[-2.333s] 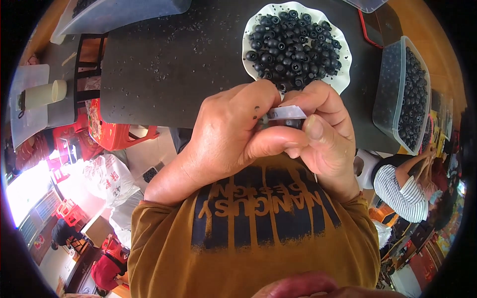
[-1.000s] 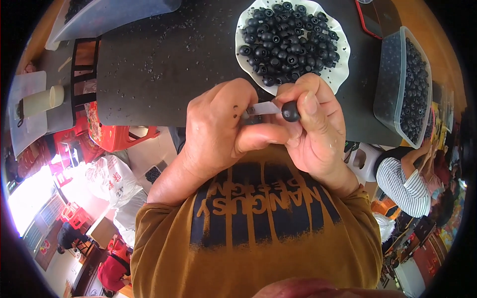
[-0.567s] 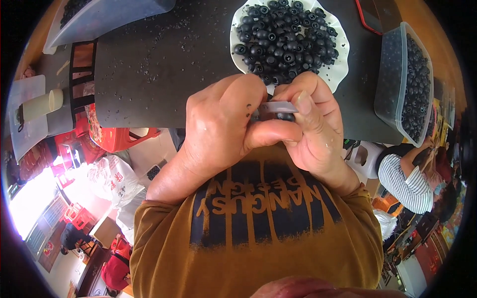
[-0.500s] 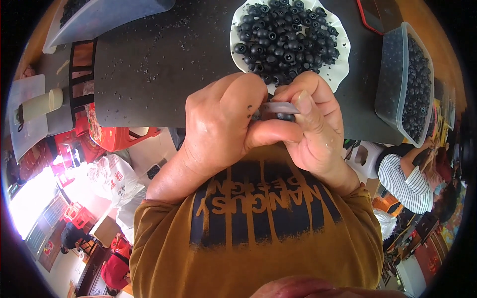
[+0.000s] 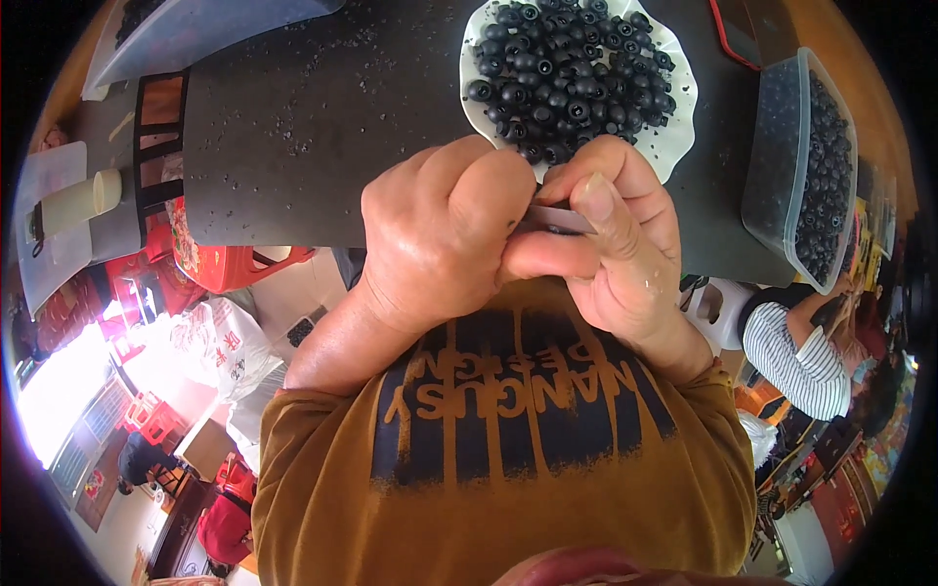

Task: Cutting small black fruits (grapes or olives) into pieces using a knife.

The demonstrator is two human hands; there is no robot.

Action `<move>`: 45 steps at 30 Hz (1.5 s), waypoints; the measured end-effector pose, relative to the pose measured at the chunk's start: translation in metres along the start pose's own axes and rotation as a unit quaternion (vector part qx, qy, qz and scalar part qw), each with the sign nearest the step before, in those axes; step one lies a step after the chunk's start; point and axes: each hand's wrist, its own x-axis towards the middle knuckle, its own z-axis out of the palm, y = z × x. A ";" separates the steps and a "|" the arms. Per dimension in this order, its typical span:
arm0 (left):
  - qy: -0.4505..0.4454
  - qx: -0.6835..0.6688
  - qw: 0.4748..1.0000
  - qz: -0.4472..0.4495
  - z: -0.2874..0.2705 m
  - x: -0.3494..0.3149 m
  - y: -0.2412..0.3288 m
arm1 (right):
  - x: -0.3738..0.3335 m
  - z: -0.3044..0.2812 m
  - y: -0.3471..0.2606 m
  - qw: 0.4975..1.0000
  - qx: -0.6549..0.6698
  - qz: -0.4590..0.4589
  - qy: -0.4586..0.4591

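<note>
My left hand [image 5: 440,220] is closed in a fist around a narrow pale grey blade [image 5: 565,218], its handle hidden in the palm and its thumb stretched toward my right hand. My right hand [image 5: 630,239] is pinched closed at the blade's far end, its thumb beside the tip. A small dark piece, mostly covered by fingers, shows just below the blade between both hands. Right behind the hands, a white scalloped plate [image 5: 681,146] carries a heap of round black parts [image 5: 572,78] with holes in them.
Black crumbs lie scattered over the dark table [image 5: 283,186]. On the right stands a clear plastic bin [image 5: 772,176] of black parts; another clear bin [image 5: 215,34] is at far left. A red-edged dark object [image 5: 738,34] lies at the back. Red stools [image 5: 210,259] are below left; a person in stripes [image 5: 796,356] is at right.
The blade has sunk lower between my fingers and the dark piece under it is more covered. My left fist has shifted slightly right. The plate appears a little farther right in view.
</note>
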 end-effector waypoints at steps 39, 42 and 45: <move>-0.119 -0.305 0.913 -0.244 -0.029 -0.012 0.018 | 0.062 -0.066 -0.093 0.664 -0.682 -0.291 0.096; -0.155 -0.335 0.891 -0.265 -0.031 -0.011 0.017 | 0.095 -0.072 -0.081 0.599 -0.739 -0.302 0.057; -0.180 -0.333 0.883 -0.276 -0.034 -0.010 0.016 | 0.113 -0.073 -0.074 0.561 -0.784 -0.264 0.046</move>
